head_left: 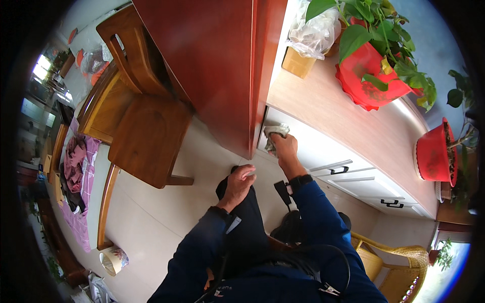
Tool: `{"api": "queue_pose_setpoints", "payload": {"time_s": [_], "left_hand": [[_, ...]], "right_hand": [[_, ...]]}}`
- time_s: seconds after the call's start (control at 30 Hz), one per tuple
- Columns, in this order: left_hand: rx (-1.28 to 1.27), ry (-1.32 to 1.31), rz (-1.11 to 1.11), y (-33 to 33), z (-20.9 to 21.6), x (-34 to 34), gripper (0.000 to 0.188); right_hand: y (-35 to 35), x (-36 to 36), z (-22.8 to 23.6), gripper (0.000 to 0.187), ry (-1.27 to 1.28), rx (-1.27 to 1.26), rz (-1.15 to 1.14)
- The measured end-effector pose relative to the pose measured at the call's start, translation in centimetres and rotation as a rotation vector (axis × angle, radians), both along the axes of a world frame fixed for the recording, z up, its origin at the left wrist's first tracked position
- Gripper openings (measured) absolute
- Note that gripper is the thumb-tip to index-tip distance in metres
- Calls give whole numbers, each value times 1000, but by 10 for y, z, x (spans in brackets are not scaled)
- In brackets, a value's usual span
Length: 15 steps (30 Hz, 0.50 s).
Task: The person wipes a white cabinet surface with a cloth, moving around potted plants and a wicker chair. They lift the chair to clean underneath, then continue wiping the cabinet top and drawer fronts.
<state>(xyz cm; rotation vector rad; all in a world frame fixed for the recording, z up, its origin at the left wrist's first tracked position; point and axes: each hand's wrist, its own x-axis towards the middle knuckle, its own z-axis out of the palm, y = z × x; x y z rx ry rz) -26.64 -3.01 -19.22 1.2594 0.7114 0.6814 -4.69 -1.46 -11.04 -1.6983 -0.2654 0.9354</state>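
- Your right hand (286, 152) has its fingers clamped on a crumpled grey-white cloth (275, 129), which appears to rest against the front of the low white cabinet with a pale wood-grain top (323, 145), just beside the glossy red-brown wooden panel (212, 65)
- Your left hand (237, 187) hangs in the air with its fingers loosely curled, and nothing shows in it
- You seem to be partway through wiping that white front; the next stroke calls for even pressure, and for care near the panel's edge
- Your right fingertips are buried in the cloth, so you cannot tell how much of it presses on the cabinet
- The panel hides the cabinet's far end, and the dark rim cuts off the plant in the round red pot (432, 154)
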Motion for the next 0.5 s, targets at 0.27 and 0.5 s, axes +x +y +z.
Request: {"api": "queue_pose_setpoints", "payload": {"time_s": [0.27, 0.5], "left_hand": [[-317, 78, -183, 1, 40, 46, 52], [-509, 93, -291, -5, 27, 45, 56]], "right_hand": [[-114, 5, -5, 26, -158, -76, 267], [-211, 77, -8, 25, -65, 41, -147]]}}
